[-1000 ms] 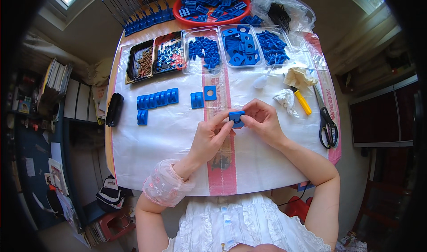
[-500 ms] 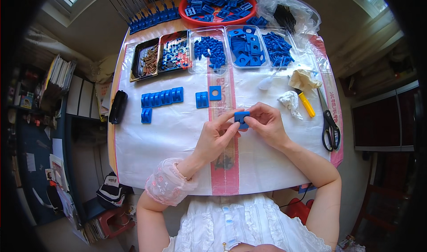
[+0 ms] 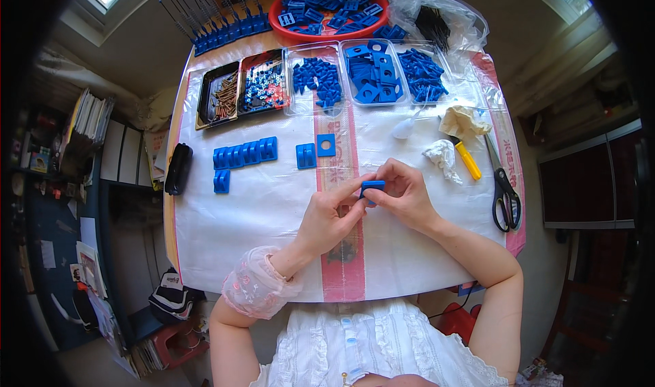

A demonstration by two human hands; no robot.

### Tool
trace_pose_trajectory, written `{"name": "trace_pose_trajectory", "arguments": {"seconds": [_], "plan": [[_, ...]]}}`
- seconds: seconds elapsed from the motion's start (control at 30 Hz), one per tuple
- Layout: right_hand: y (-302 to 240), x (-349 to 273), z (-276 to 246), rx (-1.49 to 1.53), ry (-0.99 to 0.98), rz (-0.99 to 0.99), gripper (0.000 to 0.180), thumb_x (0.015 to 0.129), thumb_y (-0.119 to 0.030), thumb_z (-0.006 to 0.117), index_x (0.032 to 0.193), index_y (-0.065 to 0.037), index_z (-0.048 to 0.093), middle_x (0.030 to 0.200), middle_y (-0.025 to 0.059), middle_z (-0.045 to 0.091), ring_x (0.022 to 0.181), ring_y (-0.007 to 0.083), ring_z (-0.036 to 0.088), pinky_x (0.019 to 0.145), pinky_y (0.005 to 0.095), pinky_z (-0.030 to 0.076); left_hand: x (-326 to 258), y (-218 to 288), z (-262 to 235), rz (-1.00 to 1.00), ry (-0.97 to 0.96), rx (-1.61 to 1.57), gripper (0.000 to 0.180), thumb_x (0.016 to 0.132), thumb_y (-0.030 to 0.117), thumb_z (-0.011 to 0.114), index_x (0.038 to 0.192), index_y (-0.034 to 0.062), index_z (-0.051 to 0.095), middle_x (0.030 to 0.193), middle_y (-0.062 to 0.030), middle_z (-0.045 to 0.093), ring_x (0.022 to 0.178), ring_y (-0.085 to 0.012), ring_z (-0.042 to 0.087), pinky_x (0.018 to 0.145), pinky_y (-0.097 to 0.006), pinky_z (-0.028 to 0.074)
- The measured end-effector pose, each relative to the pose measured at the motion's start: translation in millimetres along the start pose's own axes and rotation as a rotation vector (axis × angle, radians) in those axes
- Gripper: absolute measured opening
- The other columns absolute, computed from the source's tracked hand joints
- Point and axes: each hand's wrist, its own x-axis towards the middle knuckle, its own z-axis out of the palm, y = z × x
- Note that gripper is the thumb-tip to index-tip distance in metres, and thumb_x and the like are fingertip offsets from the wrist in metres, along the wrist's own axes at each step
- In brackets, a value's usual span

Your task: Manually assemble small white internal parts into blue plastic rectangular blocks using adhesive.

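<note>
As before, the left hand [image 3: 327, 216] and right hand [image 3: 402, 196] pinch one blue block [image 3: 372, 185] between them. Two loose blue pieces [image 3: 315, 150] lie beyond, one pair of scissors [image 3: 505, 192] to the right.

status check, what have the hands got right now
Left hand and right hand both pinching one small blue plastic block above the white sheet. Nothing between them. Scissors off to the right.
</note>
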Motion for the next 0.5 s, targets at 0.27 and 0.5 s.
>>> {"name": "trace_pose_trajectory", "arguments": {"seconds": [0.27, 0.5], "plan": [[-1.4, -0.1, 0.4, -0.009, 0.015, 0.011, 0.013, 0.087, -0.003, 0.070, 0.090, 0.000, 0.057, 0.085, 0.0023, 0.064, 0.078, 0.0060, 0.062, 0.065, 0.0210, 0.051, 2.0, -2.9, 4.4, 0.039, 0.032, -0.054, 0.042, 0.092, 0.003, 0.058, 0.134, 0.0048, 0.056, 0.094, -0.0113, 0.074, 0.086, -0.0187, 0.073, 0.071, -0.028, 0.058], [-10.5, 0.6, -1.8, -0.011, -0.018, 0.047, 0.009, 0.094, -0.006, 0.060, 0.098, 0.002, 0.060, 0.089, 0.0031, 0.064, 0.084, 0.0064, 0.061, 0.072, 0.0224, 0.051, 4.8, -5.7, -4.4, -0.125, -0.031, -0.302, 0.042, 0.096, 0.003, 0.056, 0.138, 0.0007, 0.051, 0.103, -0.0095, 0.071, 0.093, -0.0163, 0.070, 0.074, -0.024, 0.056]]}}
